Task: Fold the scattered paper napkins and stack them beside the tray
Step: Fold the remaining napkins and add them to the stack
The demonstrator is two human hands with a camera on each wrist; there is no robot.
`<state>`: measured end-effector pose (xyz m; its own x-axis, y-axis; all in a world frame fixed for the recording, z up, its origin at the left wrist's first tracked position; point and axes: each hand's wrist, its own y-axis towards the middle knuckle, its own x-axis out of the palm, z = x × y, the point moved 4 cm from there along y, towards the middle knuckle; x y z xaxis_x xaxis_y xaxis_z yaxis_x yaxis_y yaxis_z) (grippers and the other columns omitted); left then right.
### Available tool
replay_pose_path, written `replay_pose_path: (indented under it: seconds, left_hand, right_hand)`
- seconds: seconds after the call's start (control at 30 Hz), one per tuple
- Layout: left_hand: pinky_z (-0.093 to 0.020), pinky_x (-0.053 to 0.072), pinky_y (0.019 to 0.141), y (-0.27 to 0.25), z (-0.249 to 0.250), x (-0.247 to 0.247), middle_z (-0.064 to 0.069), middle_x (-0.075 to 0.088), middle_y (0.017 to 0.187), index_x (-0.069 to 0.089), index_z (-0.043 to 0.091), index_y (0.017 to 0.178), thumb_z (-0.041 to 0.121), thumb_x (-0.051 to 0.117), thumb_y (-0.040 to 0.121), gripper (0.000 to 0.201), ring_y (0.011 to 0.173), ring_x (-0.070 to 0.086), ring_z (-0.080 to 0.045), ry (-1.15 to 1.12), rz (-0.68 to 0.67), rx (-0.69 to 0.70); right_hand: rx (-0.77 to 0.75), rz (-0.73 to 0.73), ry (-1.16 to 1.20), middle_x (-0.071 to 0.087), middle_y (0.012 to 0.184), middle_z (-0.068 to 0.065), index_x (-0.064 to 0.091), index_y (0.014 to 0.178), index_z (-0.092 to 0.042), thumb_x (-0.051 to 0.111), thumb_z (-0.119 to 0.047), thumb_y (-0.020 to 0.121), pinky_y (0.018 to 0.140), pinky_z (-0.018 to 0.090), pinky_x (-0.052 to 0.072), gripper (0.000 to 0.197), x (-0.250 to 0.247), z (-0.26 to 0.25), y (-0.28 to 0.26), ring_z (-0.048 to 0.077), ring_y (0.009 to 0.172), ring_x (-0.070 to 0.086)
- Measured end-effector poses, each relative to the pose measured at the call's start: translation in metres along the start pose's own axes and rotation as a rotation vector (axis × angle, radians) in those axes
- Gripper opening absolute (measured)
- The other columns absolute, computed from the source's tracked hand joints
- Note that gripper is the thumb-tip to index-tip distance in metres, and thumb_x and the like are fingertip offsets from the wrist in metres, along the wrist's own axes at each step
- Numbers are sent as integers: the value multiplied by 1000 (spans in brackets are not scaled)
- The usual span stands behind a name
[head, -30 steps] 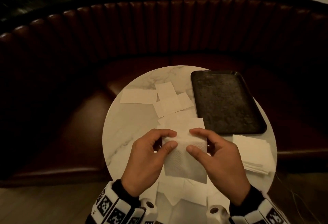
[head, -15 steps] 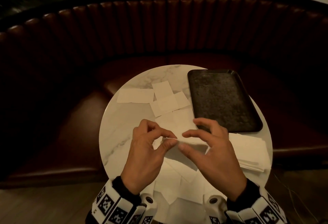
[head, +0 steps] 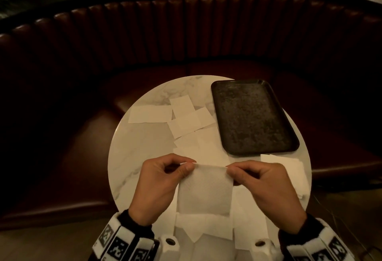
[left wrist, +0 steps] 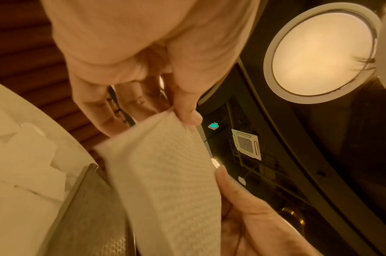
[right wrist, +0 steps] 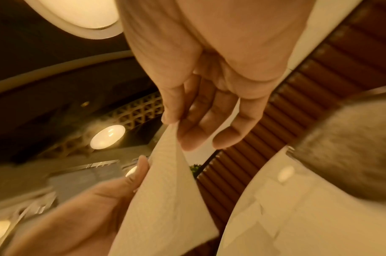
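You held one paper napkin taut by its top corners, above the counter.

Your left hand [head: 159, 186] and right hand [head: 266, 190] each pinched a top corner of the napkin [head: 204, 190], so it hung flat on the near side of the tray [head: 252, 116], probably to square it for a fold. The folded stack [head: 287, 169] lay just beside the tray's near edge. Loose napkins [head: 186, 118] cluttered the marble counter [head: 140, 149] left of the tray and under your wrists, crowding any fold.
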<state>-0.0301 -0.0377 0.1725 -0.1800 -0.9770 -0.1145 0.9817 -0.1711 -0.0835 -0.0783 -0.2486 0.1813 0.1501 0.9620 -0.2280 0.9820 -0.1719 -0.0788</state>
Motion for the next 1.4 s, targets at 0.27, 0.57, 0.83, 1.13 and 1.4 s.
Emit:
replay_pose_path:
  seconds: [0.27,0.57,0.83,1.13,1.4]
  left_hand:
    - [-28,56,73,26,-21,40,3,76,78,78,19,79,11,75,83,9,75,70,-14,71,-67,-85]
    - [-29,52,82,198,-124,31,-8,72,100,67,12,95,49,57,92,39,97,66,-25,634,-78,-341]
    - [-49,39,106,335,-187,13,-15,36,144,38,4,140,73,53,81,92,131,41,-38,952,136,-715]
    - [-50,33,106,363,-204,43,-13,53,131,36,8,130,47,78,73,81,125,48,-36,935,291,-730]
    - [-28,42,77,350,-175,46,-16,65,108,61,0,106,25,73,83,37,104,61,-34,747,222,-511]
  right_hand:
    - [262,8,73,72,76,0,70,95,-25,73,-16,80,60,13,52,18,3,42,14,3,66,66]
    - [444,257,-328,70,88,5,64,88,-26,76,-17,79,78,37,49,17,-114,118,81,18,78,62]
    - [520,221,-758,63,96,26,56,90,-34,77,-6,76,83,54,49,38,-145,225,117,45,87,60]
    - [469,263,-1017,59,101,22,67,102,-8,82,-20,61,76,61,51,45,-147,209,110,48,82,59]
    - [326,390,-933,61,103,21,68,98,-6,45,-45,67,81,54,43,54,-130,144,99,47,89,59]
